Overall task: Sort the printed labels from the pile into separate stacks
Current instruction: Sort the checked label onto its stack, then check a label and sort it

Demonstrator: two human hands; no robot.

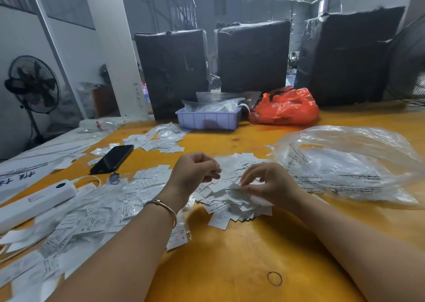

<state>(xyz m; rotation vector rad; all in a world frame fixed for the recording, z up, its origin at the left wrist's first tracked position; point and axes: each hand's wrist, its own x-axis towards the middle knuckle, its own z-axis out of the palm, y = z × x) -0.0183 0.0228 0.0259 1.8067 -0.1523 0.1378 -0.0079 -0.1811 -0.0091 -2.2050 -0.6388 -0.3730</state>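
The label pile [230,200] lies between both hands — right hand [273,184] pinches labels at its 3 o'clock edge; left hand [195,170], curled, seemingly empty, hovers at 10.

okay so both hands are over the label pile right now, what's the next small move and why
Probably lift the labels pinched in the right hand clear of the pile and pass one to the left hand, whose fingers are curled just above it. The labels are still heaped together, unsorted.
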